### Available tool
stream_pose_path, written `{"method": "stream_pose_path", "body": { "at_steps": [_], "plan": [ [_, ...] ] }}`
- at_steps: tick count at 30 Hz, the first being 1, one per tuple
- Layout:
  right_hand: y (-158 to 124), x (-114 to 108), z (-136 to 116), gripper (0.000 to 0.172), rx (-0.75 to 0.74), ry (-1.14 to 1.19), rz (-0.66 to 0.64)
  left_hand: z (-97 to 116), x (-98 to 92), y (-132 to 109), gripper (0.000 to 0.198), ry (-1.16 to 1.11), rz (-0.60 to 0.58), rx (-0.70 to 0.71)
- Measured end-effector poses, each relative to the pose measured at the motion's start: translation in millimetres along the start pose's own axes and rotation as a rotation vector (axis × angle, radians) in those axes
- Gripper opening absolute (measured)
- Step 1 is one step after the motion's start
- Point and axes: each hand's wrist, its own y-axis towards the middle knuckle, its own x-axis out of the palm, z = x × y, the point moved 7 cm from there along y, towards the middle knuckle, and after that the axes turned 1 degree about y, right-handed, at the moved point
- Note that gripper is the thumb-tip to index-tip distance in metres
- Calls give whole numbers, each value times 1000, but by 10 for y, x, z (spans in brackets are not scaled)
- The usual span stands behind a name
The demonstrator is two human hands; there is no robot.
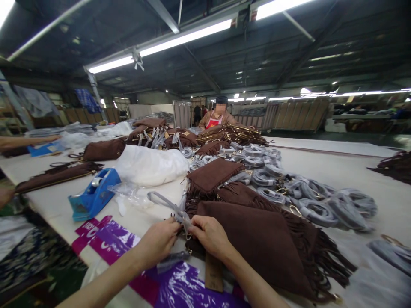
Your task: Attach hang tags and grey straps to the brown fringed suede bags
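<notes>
My left hand (159, 240) and my right hand (210, 236) meet at the near corner of a dark brown fringed bag (253, 239). Both have their fingers pinched around a narrow strap (170, 206) in clear plastic wrapping, whose loop sticks up beyond my fingertips. Metal hardware shows just under the fingers, though its exact hold on the bag is hidden. A brown cardboard tag (214, 273) hangs beneath my right wrist. Under my forearms lies shiny purple plastic packaging (186, 284) with white lettering. The bag's long fringe spreads to the right.
A blue tape dispenser (96, 194) stands left, beside a white plastic bundle (152, 164). Coiled plastic-wrapped straps (308, 192) cover the table's right middle. More brown bags (212, 175) are piled beyond. A co-worker (218, 115) is across the table; another person's arm (28, 141) reaches in left.
</notes>
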Motion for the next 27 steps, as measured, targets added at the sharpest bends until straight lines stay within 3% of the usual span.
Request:
{"method": "stream_pose_path", "body": {
  "at_steps": [5, 9, 12, 16, 20, 24, 27],
  "plan": [
    [0, 9, 20, 19, 14, 8, -2, -119, 233, 116, 24, -123, 89, -51],
    [-6, 14, 24, 17, 15, 20, 4, -117, 283, 151, 25, -157, 114, -23],
    [-5, -10, 28, 14, -14, 82, 16, -100, 150, 64, 21, -209, 149, 7],
    [23, -97, 82, 10, -68, 293, 82, -177, -141, -112, 12, -365, 218, -109],
    [60, -108, 221, 14, 81, 450, 139, -240, -252, -182, 14, -651, 200, -227],
    [4, -23, 222, 24, 295, 708, 64, -253, -267, -124, 17, -810, 233, -280],
    [-41, 10, 39, 22, 218, 846, -52, -226, -263, -65, 18, -920, 257, -291]
  ]
}}
